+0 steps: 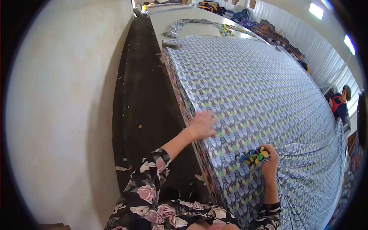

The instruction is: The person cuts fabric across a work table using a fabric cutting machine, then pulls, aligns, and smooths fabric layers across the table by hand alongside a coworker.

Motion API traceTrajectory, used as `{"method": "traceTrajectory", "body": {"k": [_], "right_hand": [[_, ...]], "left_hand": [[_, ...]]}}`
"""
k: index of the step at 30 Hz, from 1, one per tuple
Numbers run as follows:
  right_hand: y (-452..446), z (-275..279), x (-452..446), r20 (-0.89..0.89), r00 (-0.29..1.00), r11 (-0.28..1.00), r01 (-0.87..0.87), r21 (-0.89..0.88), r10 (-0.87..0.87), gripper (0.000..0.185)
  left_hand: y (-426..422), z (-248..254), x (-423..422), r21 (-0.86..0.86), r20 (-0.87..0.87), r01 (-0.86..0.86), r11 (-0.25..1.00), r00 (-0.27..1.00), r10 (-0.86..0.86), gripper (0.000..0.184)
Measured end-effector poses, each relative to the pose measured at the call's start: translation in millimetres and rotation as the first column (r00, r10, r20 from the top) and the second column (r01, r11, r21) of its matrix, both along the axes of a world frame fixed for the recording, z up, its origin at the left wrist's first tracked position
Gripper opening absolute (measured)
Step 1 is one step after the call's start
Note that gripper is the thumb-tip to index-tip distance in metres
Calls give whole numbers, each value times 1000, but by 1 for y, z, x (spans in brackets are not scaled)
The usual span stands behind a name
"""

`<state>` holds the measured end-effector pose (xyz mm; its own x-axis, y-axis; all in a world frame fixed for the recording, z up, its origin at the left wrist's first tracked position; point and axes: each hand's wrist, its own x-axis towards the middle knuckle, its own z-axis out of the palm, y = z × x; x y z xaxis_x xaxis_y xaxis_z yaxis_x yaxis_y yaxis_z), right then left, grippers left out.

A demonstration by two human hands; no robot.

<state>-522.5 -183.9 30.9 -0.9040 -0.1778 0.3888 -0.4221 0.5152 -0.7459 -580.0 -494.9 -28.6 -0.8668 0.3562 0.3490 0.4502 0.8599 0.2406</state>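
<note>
A wide sheet of patterned fabric (245,96), light blue-grey with green and cream spots, covers a thick stack of layers on a long table. At the stack's near left edge my left hand (203,124) rests on the top layer, fingers extended. My right hand (270,157) is closed around a bunched piece of patterned cloth (257,156) in yellow, green and dark blue, held over the fabric. Beside my right forearm the fabric gathers into loose folds (306,165). Whether my right hand also grips the sheet is hidden.
Left of the table runs a dark floor strip (142,92) with small scraps, bounded by a pale wall (65,96). Twisted cloth strips (195,22) lie on the table's far end. Another person (339,103) stands at the right side. Fabric piles (268,30) line the back right.
</note>
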Motion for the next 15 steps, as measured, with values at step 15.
{"method": "traceTrajectory", "body": {"k": [15], "right_hand": [[-164, 6, -243, 100, 906, 893, 423, -155, -412, 37]], "left_hand": [[-148, -64, -69, 329, -362, 820, 468, 567, -740, 28]]}}
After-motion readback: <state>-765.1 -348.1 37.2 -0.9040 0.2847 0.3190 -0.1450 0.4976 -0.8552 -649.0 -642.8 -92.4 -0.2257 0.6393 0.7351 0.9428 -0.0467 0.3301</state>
